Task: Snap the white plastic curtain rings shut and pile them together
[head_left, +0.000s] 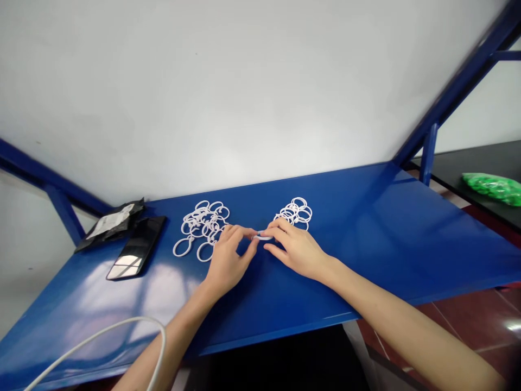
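Between my two hands is a white plastic ring (265, 237), seen nearly edge-on just above the blue tabletop. My left hand (232, 252) pinches its left end between thumb and forefinger. The fingers of my right hand (296, 247) close on the ring's right side, with the thumb a little lower and partly apart. Left of my left hand lies a loose pile of similar white rings (201, 222), each with a small knob or clip. A smaller pile of white rings (299, 212) sits just beyond my right hand, which hides part of it.
A black phone (137, 247) and a black plastic package (112, 224) with a white label lie at the left. A white cable (101, 331) loops over my left forearm. Blue frame bars (427, 155) rise at both sides. A green bag (494, 187) rests on a dark surface at right.
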Available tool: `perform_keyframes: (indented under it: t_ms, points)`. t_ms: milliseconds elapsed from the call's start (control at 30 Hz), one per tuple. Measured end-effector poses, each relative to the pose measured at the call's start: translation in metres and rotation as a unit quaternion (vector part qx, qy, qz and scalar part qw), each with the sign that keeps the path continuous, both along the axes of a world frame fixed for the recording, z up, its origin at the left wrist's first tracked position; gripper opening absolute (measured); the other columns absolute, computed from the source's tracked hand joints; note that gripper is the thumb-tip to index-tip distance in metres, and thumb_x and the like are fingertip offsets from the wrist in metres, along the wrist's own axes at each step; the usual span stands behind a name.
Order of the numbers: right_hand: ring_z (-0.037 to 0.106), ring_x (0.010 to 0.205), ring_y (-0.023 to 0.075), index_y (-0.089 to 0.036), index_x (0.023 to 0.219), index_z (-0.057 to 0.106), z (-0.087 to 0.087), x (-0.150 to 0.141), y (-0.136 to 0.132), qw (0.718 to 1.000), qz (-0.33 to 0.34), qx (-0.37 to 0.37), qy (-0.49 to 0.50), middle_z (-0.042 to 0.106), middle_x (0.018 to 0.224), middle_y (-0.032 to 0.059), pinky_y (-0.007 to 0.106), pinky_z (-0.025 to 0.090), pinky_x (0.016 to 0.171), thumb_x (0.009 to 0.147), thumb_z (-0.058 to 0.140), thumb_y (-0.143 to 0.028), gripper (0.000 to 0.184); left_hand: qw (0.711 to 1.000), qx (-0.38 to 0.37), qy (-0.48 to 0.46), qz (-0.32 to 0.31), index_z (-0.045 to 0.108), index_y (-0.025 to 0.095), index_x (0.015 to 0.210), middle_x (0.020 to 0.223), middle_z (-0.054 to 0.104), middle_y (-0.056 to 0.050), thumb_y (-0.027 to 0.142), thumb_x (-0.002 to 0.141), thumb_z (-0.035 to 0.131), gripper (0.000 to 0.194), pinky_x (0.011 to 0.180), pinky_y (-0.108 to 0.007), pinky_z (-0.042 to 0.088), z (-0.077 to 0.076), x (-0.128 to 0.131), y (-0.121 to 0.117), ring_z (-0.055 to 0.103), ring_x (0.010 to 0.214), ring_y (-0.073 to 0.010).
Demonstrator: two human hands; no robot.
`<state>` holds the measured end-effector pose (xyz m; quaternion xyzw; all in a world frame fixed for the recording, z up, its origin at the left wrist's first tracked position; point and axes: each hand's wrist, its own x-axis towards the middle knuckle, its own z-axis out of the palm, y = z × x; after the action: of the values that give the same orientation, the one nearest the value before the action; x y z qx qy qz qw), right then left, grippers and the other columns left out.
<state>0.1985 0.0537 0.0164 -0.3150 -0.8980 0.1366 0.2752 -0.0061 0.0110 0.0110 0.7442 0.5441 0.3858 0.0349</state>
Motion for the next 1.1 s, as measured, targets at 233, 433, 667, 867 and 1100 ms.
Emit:
perform_keyframes:
  t_ms: [233,433,667,867,1100]
  points:
    - [0.069,0.094,0.0191,-0.021,0.107,0.068,-0.005,0.000,0.004,0.994,0.029,-0.057,0.092,0.073,0.100,0.0053,0.033,0.056,0.086,0.104,0.054,-0.026,0.015,0.991,-0.080,-0.108,-0.016,0.068,0.024,0.104,0.092,0.071,-0.001,0.029,0.094,0.065,0.012,0.077,-0.031,0.054,0.000,0.004,-0.007,0.065,0.083,-0.0164]
    - [0.070,0.088,0.0169,-0.020,0.102,0.069,0.003,-0.001,0.002,0.976,0.014,-0.151,0.156,0.075,0.098,0.0029,0.029,0.054,0.082,0.102,0.057,-0.024,0.012,0.985,-0.106,-0.132,-0.009,0.069,0.024,0.104,0.096,0.072,0.000,0.030,0.094,0.064,0.013,0.077,-0.029,0.055,0.002,0.000,-0.004,0.066,0.081,-0.0145]
    - [0.068,0.087,0.0173,-0.023,0.110,0.072,-0.003,-0.002,0.000,0.983,0.038,-0.114,0.139,0.074,0.096,0.0034,0.030,0.052,0.082,0.105,0.051,-0.027,0.022,0.993,-0.060,-0.104,-0.015,0.071,0.023,0.096,0.086,0.073,0.001,0.023,0.093,0.066,0.006,0.073,-0.026,0.054,0.002,0.003,-0.006,0.066,0.076,-0.0135]
    - [0.063,0.082,0.0172,-0.019,0.111,0.072,-0.012,-0.001,0.000,0.993,0.059,-0.060,0.088,0.069,0.090,0.0054,0.029,0.050,0.076,0.108,0.044,-0.028,0.029,0.994,-0.035,-0.097,-0.044,0.070,0.021,0.088,0.081,0.072,0.001,0.017,0.092,0.065,0.007,0.068,-0.024,0.052,-0.004,0.002,-0.004,0.065,0.071,-0.0126]
    - [0.056,0.071,0.0161,-0.016,0.098,0.071,-0.014,0.000,-0.004,0.996,0.081,0.034,-0.013,0.063,0.078,0.0046,0.027,0.045,0.065,0.110,0.034,-0.027,0.040,0.995,0.017,-0.067,-0.065,0.066,0.021,0.083,0.077,0.067,0.001,0.010,0.093,0.060,0.016,0.067,-0.022,0.051,-0.016,0.007,-0.010,0.065,0.071,-0.0124]
